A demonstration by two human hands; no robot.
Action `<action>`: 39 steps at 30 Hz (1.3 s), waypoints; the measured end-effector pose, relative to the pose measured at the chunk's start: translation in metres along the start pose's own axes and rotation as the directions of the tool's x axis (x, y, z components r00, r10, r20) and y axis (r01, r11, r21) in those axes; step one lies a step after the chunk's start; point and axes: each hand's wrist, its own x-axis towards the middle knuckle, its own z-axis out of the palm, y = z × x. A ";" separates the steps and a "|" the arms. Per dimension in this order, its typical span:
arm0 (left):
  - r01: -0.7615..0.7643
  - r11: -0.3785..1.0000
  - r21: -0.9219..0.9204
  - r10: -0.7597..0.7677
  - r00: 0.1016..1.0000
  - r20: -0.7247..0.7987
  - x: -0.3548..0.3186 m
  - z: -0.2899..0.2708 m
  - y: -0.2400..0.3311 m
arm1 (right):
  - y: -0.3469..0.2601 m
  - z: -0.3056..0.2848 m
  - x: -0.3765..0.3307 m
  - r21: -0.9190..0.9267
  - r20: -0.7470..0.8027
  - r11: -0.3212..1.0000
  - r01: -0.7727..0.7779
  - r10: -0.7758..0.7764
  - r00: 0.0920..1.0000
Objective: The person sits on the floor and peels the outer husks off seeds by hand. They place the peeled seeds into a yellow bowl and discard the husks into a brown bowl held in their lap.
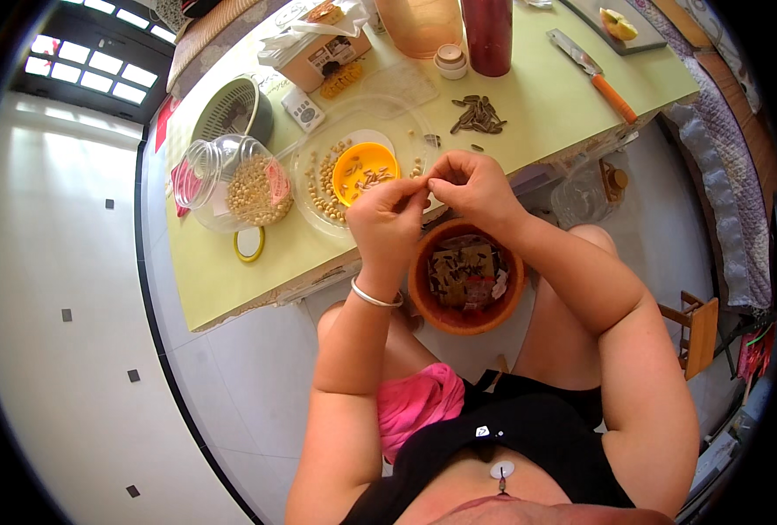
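Note:
My two hands meet fingertip to fingertip above the table's front edge. My left hand is closed in a pinch, and so is my right hand; whatever sits between the fingers is too small to make out. Just beyond the left hand is a yellow bowl with several pale shelled seeds. It stands on a clear plastic tray among round pale beans. Dark striped sunflower seeds lie in a pile beyond my right hand. Below the hands, an orange-brown pot contains dark shells and scraps.
Left of the tray, a clear jar lies on its side with beans in it, near a yellow-rimmed lid. A green basket, white remote, dark red bottle and orange-handled knife are farther back.

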 end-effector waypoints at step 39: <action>-0.016 0.950 0.311 0.087 0.972 -0.216 0.024 -0.052 -0.019 | -0.042 -0.031 0.003 -0.579 0.562 0.814 -0.045 0.438 0.702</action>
